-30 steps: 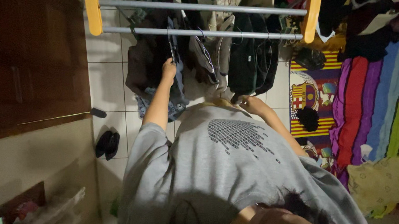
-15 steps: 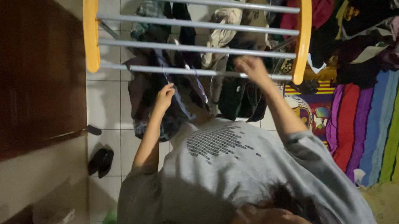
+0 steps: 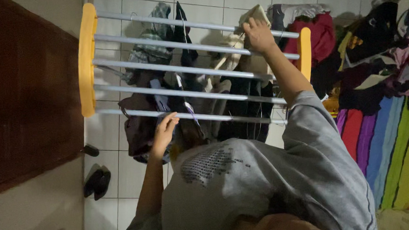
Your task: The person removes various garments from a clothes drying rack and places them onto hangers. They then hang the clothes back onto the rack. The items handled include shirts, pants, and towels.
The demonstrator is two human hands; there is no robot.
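Note:
A clothes rack (image 3: 88,60) with grey rails and yellow end pieces stands before me, hung with garments. My right hand (image 3: 258,34) reaches up to a far rail and grips the top of a beige garment (image 3: 229,59) draped there. My left hand (image 3: 164,130) rests at the nearest rail with fingers loosely apart, touching a dark garment (image 3: 138,129) and a bluish strap (image 3: 160,101). Black clothes (image 3: 246,115) hang on hangers between my two arms. My grey patterned shirt fills the lower part of the view.
A brown wooden door (image 3: 28,90) stands on the left. A pair of dark shoes (image 3: 96,182) lies on the white tiled floor. At right, a striped multicoloured blanket (image 3: 390,153), a heap of clothes (image 3: 376,43) and a red garment (image 3: 323,36).
My right hand has risen from my chest to the far rail and taken hold of the beige garment. My left hand has let go of the hanger. The view tilted up along the rack.

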